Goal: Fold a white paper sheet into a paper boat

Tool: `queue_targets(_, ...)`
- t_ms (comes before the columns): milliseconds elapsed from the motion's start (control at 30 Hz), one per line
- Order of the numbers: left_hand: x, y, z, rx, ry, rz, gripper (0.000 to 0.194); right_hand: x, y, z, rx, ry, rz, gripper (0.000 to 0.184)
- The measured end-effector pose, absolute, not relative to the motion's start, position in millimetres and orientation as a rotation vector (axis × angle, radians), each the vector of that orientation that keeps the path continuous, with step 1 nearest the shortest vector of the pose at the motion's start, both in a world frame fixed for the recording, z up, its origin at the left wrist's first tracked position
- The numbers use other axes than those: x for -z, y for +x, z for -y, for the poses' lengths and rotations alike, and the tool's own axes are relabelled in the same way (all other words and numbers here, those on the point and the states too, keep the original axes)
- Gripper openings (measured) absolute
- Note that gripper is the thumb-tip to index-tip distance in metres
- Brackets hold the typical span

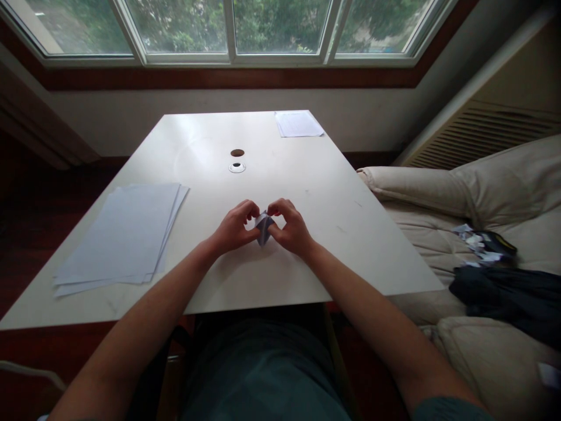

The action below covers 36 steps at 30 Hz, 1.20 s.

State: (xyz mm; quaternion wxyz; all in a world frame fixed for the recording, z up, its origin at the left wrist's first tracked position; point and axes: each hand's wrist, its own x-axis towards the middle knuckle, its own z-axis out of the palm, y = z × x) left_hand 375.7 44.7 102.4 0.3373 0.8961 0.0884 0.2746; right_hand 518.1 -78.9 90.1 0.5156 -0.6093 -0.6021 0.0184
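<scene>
Overall, a wide window [228, 29] spans the top of the frame above a white worktop [359, 245], and cream cushions [416, 190] fill the right side, with a dark cloth [504, 298] and paper scraps [482, 245] lying on them. A stack of white paper [118, 234] lies on the left of the worktop, and a few sheets [298, 124] lie at its far edge. Just below centre, the left hand [234, 227] and right hand [291, 227] close in from either side, their fingers pinching a small folded paper shape [263, 228]. It sits midway between them, neither hand nearer. Its long axis runs front to back, its narrow tip pointing down toward the person. Whether that tip touches the worktop cannot be told.
</scene>
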Motion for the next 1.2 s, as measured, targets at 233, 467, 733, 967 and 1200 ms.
queue_targets(233, -99, 375, -45, -0.611, 2.091, -0.327, 0.018, -87, 519, 79, -0.229, -1.369, 1.520, 0.027)
queue_targets(467, -105, 372, -46, -0.552, 2.007, -0.413, 0.015, -84, 518, 78, -0.355, -1.377, 1.465, 0.027)
queue_targets(733, -104, 371, -50, -0.458, 1.622, -0.347, 0.017, -93, 520, 82, -0.263, -1.373, 1.518, 0.038)
queue_targets(967, -98, 372, -51, -0.399, 1.499, -0.337, 0.025, -92, 520, 81, -0.358, -1.346, 1.538, 0.046)
queue_targets(1200, -91, 375, -51, -0.416, 1.502, -0.353, 0.027, -91, 523, 81, -0.257, -1.430, 1.469, 0.044)
